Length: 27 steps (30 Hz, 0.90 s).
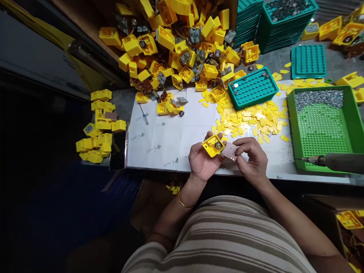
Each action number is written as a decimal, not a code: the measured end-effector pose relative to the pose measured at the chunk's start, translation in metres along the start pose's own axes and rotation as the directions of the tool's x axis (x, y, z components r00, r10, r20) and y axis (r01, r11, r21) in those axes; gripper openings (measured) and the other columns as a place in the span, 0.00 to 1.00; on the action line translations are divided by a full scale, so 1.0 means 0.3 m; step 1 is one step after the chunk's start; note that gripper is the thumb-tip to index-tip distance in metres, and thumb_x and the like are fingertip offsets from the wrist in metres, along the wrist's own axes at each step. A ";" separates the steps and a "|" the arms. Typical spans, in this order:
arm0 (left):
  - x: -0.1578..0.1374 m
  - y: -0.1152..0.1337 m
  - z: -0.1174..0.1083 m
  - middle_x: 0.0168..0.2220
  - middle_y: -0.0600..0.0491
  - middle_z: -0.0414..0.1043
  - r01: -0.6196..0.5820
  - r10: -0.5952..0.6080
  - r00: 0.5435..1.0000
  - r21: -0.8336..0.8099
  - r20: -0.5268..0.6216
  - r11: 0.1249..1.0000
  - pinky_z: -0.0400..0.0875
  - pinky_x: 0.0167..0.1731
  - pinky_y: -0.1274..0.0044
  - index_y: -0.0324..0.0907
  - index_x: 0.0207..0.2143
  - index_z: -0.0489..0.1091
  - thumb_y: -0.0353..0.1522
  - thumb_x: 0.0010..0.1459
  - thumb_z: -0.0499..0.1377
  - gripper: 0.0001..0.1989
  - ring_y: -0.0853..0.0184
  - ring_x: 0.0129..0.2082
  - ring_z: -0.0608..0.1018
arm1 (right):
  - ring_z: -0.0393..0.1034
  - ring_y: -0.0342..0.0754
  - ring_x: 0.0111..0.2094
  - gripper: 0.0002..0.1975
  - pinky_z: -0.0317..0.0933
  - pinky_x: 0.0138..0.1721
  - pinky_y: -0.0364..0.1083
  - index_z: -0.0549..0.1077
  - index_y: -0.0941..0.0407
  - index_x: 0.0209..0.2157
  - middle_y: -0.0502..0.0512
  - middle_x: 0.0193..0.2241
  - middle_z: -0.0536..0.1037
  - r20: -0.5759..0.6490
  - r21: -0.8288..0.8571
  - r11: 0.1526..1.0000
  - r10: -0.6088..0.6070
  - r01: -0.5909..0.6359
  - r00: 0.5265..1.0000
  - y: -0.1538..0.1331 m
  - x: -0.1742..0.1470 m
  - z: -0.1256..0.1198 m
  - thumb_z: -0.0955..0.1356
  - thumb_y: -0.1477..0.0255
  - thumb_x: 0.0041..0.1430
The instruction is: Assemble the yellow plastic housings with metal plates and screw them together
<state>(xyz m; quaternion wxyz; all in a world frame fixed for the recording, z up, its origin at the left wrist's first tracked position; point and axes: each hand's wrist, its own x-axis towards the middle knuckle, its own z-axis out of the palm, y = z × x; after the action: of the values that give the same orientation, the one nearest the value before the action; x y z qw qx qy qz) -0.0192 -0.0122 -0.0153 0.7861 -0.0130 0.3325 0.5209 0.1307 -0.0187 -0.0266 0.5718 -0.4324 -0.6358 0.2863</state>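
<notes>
Cupped in my left hand [200, 161] is a small yellow plastic housing [211, 147], its open side facing up. A round dark part with a metal rim [218, 146] sits inside it. Between the thumb and fingers of my right hand [252, 157] is a thin pinkish circuit board [229, 151], held flat just right of the housing. The board's left edge is close to the housing; whether they touch or are joined by wires I cannot tell. Both hands are above the front of the white-covered table [159, 132].
A heap of yellow housings [167, 38] fills the back. Loose yellow plates [241, 117] lie around a teal tray [253, 88]. At right, a power screwdriver [338, 162] crosses a green basket of screws [290, 125]. Left are a screwdriver [145, 118], a phone [118, 151] and stacked housings [98, 146].
</notes>
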 end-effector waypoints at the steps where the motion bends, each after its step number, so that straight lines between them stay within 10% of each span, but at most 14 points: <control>1: -0.001 0.002 -0.002 0.45 0.53 0.77 0.003 -0.003 1.000 0.001 -0.012 1.000 0.70 0.34 0.76 0.48 0.42 0.73 0.37 0.51 0.55 0.15 0.63 0.41 0.78 | 0.69 0.46 0.36 0.13 0.65 0.38 0.48 0.67 0.54 0.28 0.52 0.34 0.74 0.006 0.010 1.000 0.008 -0.009 1.000 0.002 0.000 0.004 0.63 0.87 0.49; 27: -0.020 0.034 -0.039 0.54 0.48 0.73 -0.094 0.096 0.995 0.086 -0.017 0.992 0.68 0.49 0.69 0.45 0.48 0.70 0.39 0.54 0.57 0.19 0.55 0.55 0.73 | 0.71 0.45 0.37 0.07 0.68 0.32 0.43 0.70 0.54 0.34 0.52 0.34 0.74 0.148 0.050 0.980 0.184 -0.193 0.972 -0.003 0.001 0.061 0.66 0.80 0.55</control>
<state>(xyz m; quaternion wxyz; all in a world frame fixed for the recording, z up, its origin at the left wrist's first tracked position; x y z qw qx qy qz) -0.0352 -0.0168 -0.0179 0.7567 0.0307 0.3629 0.5430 0.1126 -0.0165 -0.0290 0.5086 -0.4508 -0.6215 0.3897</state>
